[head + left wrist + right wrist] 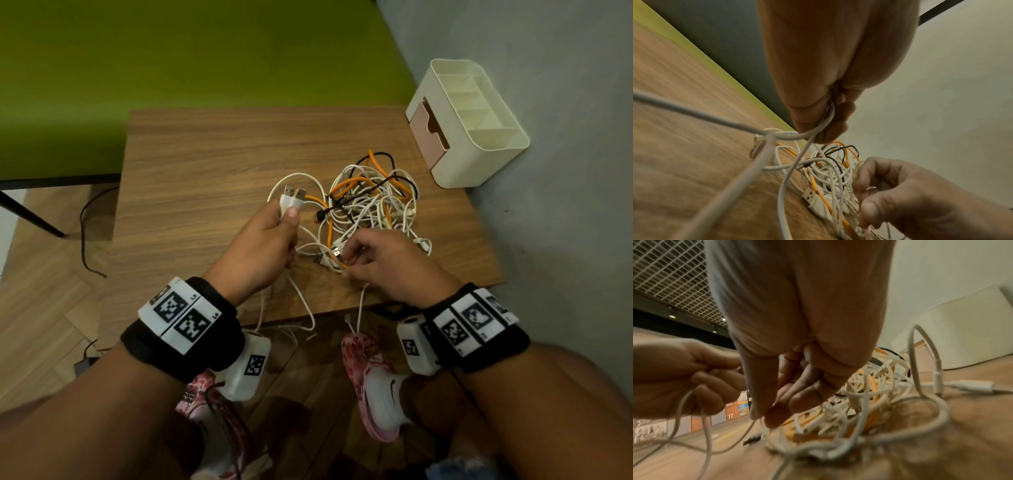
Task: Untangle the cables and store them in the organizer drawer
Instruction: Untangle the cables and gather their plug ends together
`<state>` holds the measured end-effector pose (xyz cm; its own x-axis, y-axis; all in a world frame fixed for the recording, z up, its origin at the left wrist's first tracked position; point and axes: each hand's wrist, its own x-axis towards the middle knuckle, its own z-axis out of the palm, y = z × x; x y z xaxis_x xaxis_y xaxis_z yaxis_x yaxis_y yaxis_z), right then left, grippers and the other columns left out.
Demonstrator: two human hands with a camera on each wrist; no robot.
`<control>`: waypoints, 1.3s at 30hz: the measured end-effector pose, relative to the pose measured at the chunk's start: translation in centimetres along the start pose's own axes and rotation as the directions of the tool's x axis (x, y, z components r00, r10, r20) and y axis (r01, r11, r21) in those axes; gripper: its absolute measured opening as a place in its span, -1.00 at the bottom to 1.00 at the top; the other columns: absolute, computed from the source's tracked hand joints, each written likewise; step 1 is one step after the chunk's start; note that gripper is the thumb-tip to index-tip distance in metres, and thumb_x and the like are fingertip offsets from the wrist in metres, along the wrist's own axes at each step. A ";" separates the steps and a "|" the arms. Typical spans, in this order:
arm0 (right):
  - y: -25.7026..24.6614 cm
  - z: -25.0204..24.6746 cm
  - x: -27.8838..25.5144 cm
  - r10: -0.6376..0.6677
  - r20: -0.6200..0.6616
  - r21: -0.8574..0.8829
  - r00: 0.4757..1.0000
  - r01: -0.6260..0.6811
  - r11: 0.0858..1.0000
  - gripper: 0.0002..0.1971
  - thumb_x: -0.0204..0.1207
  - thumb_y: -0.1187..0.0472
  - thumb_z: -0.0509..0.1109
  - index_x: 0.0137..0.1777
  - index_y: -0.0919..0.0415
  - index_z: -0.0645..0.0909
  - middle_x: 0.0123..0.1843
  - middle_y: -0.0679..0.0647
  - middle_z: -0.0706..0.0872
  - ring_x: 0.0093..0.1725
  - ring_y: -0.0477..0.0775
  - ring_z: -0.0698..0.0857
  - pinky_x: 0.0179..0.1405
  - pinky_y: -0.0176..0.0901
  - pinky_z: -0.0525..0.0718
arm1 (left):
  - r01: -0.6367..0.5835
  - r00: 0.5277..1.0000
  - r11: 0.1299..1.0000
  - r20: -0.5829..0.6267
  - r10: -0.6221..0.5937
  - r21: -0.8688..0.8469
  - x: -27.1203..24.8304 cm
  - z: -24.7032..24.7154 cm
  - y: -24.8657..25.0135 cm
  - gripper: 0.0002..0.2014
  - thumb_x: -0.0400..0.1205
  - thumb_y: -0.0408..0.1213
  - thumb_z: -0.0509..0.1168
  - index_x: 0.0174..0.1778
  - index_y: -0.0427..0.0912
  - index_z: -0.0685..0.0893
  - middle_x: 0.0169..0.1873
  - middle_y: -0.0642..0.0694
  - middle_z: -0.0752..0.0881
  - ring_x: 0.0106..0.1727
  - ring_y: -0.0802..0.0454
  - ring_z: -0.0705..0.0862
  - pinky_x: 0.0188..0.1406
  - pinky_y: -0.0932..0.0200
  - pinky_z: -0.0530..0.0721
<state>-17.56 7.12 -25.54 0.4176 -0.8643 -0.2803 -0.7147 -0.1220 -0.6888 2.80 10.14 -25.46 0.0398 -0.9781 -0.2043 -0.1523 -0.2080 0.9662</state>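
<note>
A tangle of white, orange and black cables lies on the small wooden table. My left hand grips two white USB plugs upright, left of the tangle; its cables run through the fist. At the tangle's near edge my right hand pinches a thin white cable between thumb and fingertips. The cream organizer stands at the table's far right corner, its pink drawer facing left and pulled slightly out.
White cable ends hang over the table's near edge above my pink shoes. A grey wall runs close along the right. A black cord lies on the floor at the left.
</note>
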 end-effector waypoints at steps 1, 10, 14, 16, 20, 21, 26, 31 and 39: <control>0.0 -0.4 -0.1 0.000 -0.010 0.017 1.000 0.000 1.000 -0.79 0.33 0.26 0.67 -0.17 0.00 0.72 -0.17 -0.09 0.77 -0.23 -0.17 0.73 -0.24 -0.37 0.69 | -0.002 1.000 1.000 0.000 0.002 -0.005 0.0 0.0 0.0 -0.73 0.81 -0.18 0.05 -0.21 -0.13 0.42 -0.45 -0.02 0.47 -0.52 0.13 0.44 -0.28 -0.03 0.52; 2.0 -1.4 -0.5 0.099 0.100 -0.211 0.990 -0.076 0.974 -0.67 0.36 0.28 0.65 0.02 -0.04 0.65 -0.24 -0.15 0.82 -0.18 -0.32 0.72 0.04 -0.12 0.73 | -0.007 1.000 1.000 0.019 0.008 -0.019 0.1 0.0 -0.2 -0.74 0.80 -0.15 0.06 -0.19 -0.12 0.44 -0.43 -0.04 0.46 -0.51 0.11 0.43 -0.27 -0.04 0.50; 2.5 -0.9 -0.3 0.104 0.059 -0.223 0.993 -0.088 0.971 -0.45 0.30 0.23 0.69 0.21 -0.03 0.50 -0.27 -0.21 0.81 -0.06 -0.22 0.69 0.07 -0.04 0.70 | -0.018 0.999 1.000 0.027 0.018 0.004 0.1 0.2 -0.1 -0.75 0.81 -0.16 0.05 -0.14 -0.16 0.46 -0.42 -0.06 0.47 -0.50 0.11 0.43 -0.27 -0.06 0.50; 2.6 -0.6 -0.3 0.089 0.044 -0.238 0.995 -0.076 0.968 -0.39 0.30 0.22 0.69 0.27 -0.05 0.47 -0.26 -0.20 0.79 -0.11 -0.26 0.69 0.00 -0.10 0.71 | -0.026 0.999 1.000 0.027 0.026 0.013 0.0 0.2 -0.1 -0.75 0.80 -0.16 0.06 -0.16 -0.15 0.47 -0.43 -0.06 0.47 -0.51 0.12 0.43 -0.27 -0.07 0.52; 2.6 -0.1 -0.1 0.066 0.056 -0.293 0.996 -0.047 0.955 -0.44 0.42 0.29 0.57 0.31 -0.11 0.43 -0.26 -0.15 0.77 -0.20 -0.25 0.71 -0.06 -0.09 0.75 | -0.047 0.998 0.998 0.032 0.047 0.027 0.0 0.3 -0.4 -0.72 0.80 -0.14 0.07 -0.24 -0.08 0.46 -0.48 0.01 0.47 -0.51 0.13 0.43 -0.29 -0.07 0.52; 2.5 -0.2 -0.1 0.071 0.056 -0.294 0.996 -0.051 0.954 -0.47 0.44 0.30 0.54 0.29 -0.13 0.42 -0.25 -0.14 0.76 -0.20 -0.23 0.71 -0.06 -0.06 0.75 | -0.051 0.998 0.998 0.031 0.050 0.025 0.0 0.3 -0.5 -0.71 0.80 -0.12 0.08 -0.25 -0.07 0.45 -0.49 0.02 0.47 -0.52 0.13 0.44 -0.29 -0.07 0.52; 2.1 -0.7 -0.8 0.018 0.021 -0.182 1.000 -0.014 0.983 -0.81 0.48 0.24 0.53 0.02 -0.01 0.65 -0.23 -0.12 0.74 -0.20 -0.24 0.69 -0.15 -0.19 0.69 | -0.064 0.997 0.998 0.039 0.063 0.022 0.2 0.1 -0.7 -0.71 0.76 -0.06 0.09 -0.26 -0.05 0.46 -0.52 0.08 0.48 -0.52 0.11 0.45 -0.30 -0.10 0.53; 1.4 -0.3 -0.6 0.057 0.014 -0.376 0.998 -0.047 0.925 -0.84 0.49 -0.08 0.52 -0.11 -0.01 0.78 -0.11 -0.11 0.72 -0.05 -0.13 0.62 -0.02 -0.13 0.63 | -0.058 0.997 0.998 0.055 0.057 0.007 0.3 0.0 -0.5 -0.71 0.64 0.06 0.11 -0.21 -0.09 0.46 -0.52 0.10 0.48 -0.53 0.12 0.45 -0.30 -0.12 0.55; 0.2 0.4 -0.6 0.149 -0.014 -0.614 0.989 -0.126 0.779 -0.78 0.53 -0.11 0.47 -0.02 -0.01 0.81 0.03 0.03 0.75 0.22 0.08 0.59 0.19 -0.05 0.60 | -0.075 0.996 0.997 0.054 0.073 0.032 0.0 0.0 -0.2 -0.72 0.79 -0.09 0.08 -0.19 -0.13 0.46 -0.49 0.05 0.48 -0.53 0.14 0.46 -0.30 -0.09 0.54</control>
<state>-17.74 7.83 -25.78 0.2987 -0.8794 -0.3706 -0.9540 -0.2857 -0.0910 2.86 10.15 -25.68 -0.0245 -0.9897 -0.1411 -0.1866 -0.1342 0.9732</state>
